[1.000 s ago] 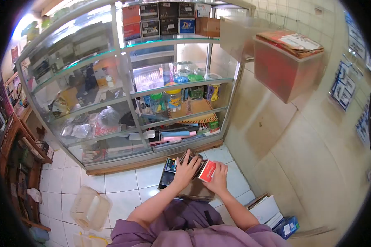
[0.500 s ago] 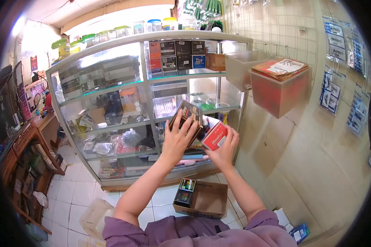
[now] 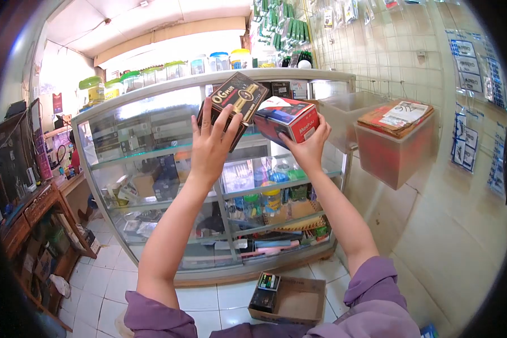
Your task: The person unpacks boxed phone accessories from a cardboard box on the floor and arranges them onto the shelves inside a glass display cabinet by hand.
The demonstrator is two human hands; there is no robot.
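Note:
My left hand (image 3: 211, 141) is closed around a black box with gold print (image 3: 239, 101), which is tilted in front of the upper part of the glass display cabinet (image 3: 217, 186). Beside it, my right hand (image 3: 310, 141) grips a red and blue box (image 3: 287, 118) by its lower right end. The two boxes are close together at their inner edges; whether they touch is hard to make out. Behind them, more small boxes (image 3: 280, 89) stand on the cabinet's top shelf, partly hidden by what I hold.
On the floor below is an open cardboard box (image 3: 301, 298) with small boxes (image 3: 265, 293) at its left. A translucent bin (image 3: 397, 149) topped with cardboard is by the right wall. Lidded jars (image 3: 219, 62) line the cabinet top. A wooden desk (image 3: 39, 214) stands at left.
Both hands have risen with their boxes, from the cabinet's middle to its upper shelf level. The view has tilted upward, and the floor box sits lower in view.

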